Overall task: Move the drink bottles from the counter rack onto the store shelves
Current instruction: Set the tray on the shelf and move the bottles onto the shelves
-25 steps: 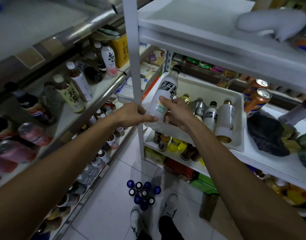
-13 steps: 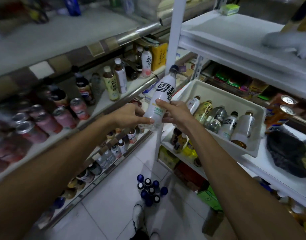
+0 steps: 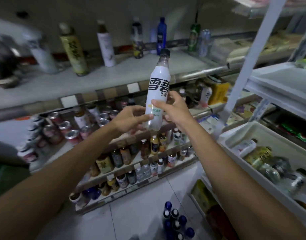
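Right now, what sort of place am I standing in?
Probably a small shop or convenience store: tiered shelves lined with drink bottles, rows of cans, and a white bin of more bottles at the right.

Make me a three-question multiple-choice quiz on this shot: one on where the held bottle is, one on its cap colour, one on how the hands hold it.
1. Where is the white bottle?
A. lying in a tray
B. standing on the floor
C. in the air in front of the shelves

2. What colour is its cap?
A. black
B. red
C. yellow

3. How is it held?
A. by one hand alone
B. by the left hand and right hand together
C. by no hand

Answers:
1 C: it is upright and rests on no surface, with the shelf rows behind it.
2 A: the cap is black above a clear neck.
3 B: fingers of both hands curl round its lower part.
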### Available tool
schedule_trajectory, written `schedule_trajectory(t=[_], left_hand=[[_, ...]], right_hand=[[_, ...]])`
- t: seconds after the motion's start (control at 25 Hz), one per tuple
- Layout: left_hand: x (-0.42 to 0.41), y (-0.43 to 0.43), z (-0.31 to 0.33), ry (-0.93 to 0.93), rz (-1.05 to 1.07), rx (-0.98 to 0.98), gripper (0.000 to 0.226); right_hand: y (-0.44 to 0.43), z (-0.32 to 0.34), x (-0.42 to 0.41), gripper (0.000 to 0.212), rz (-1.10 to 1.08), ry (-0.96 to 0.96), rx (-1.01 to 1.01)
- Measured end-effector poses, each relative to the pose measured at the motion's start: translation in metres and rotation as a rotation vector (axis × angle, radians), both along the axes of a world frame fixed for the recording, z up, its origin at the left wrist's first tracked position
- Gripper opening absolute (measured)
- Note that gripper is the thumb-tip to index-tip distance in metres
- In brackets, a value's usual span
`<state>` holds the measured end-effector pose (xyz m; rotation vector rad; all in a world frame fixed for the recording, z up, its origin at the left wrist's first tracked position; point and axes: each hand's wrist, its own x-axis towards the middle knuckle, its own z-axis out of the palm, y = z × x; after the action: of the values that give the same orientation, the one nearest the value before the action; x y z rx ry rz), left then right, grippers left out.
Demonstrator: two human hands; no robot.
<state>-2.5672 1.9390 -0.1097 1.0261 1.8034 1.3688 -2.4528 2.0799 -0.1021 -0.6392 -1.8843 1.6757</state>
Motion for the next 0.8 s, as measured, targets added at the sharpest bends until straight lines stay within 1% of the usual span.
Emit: schedule_trajectory(t=[0.16, 0.32, 0.44, 0.56, 0.68, 0.8], left_hand=[[-0.045, -0.026, 0.019, 0.103, 0.112, 0.071, 0.033], [-0.093, -0.046, 0.03, 0.169, 0.2, 0.11, 0.036], [-0.128, -0.054, 0.036, 0.195, 0.239, 0.142, 0.03], [-0.155, -0.06, 0.04, 0.241, 0.287, 0.179, 0.028], [-0.176, -0.065, 0.04, 0.288, 0.334, 0.243, 0.025], [-0.201, -0.072, 0.038, 0.34, 0.387, 0.249, 0.027]], right_hand=[[-0.018, 0.026, -0.06, 0.035, 0.093, 0.038, 0.088], [-0.034, 0.043, -0.117, 0.047, 0.164, 0.037, 0.167], [-0.042, 0.05, -0.155, 0.046, 0.21, 0.053, 0.182], [-0.05, 0.058, -0.188, 0.044, 0.228, 0.063, 0.208], [-0.055, 0.064, -0.215, 0.052, 0.235, 0.084, 0.257], [-0.055, 0.064, -0.248, 0.057, 0.276, 0.087, 0.314]])
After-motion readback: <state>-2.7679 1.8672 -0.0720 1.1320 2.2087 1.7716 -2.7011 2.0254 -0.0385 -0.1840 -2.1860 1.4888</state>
